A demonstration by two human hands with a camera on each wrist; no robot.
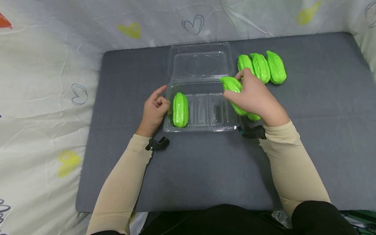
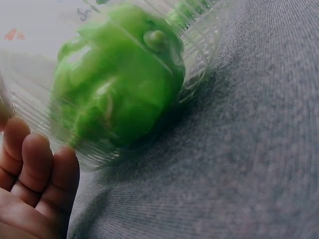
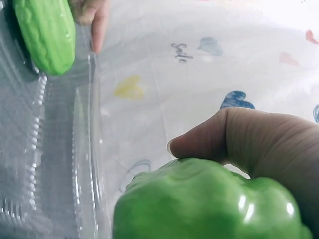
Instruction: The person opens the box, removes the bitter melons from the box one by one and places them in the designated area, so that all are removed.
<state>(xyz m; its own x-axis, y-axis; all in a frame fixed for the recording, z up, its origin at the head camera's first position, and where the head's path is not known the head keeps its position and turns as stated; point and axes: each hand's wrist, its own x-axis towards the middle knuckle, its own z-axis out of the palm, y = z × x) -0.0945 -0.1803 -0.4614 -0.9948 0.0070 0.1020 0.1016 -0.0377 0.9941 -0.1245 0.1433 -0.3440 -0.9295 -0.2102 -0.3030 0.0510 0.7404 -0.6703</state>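
My right hand (image 1: 255,94) grips a glossy, ridged green gourd (image 1: 230,84) over the right end of a clear plastic container (image 1: 202,130); the right wrist view shows the thumb against its side. Inside the container's left end lies another green gourd (image 1: 180,110), lengthwise front to back. At the container's left rim my left hand (image 1: 154,111) holds the edge, its index finger stretched toward the back corner and the others curled. In the left wrist view, fingertips (image 2: 37,149) meet the clear wall. The end of a further gourd (image 1: 254,117) shows partly under my right hand.
Several green gourds (image 1: 276,67) lie side by side at the back right. The container's lid (image 1: 202,63) lies open behind its base. A grey cloth covers the table (image 1: 205,169), and a white sheet with drawn hearts (image 1: 164,19) hangs along the back and left.
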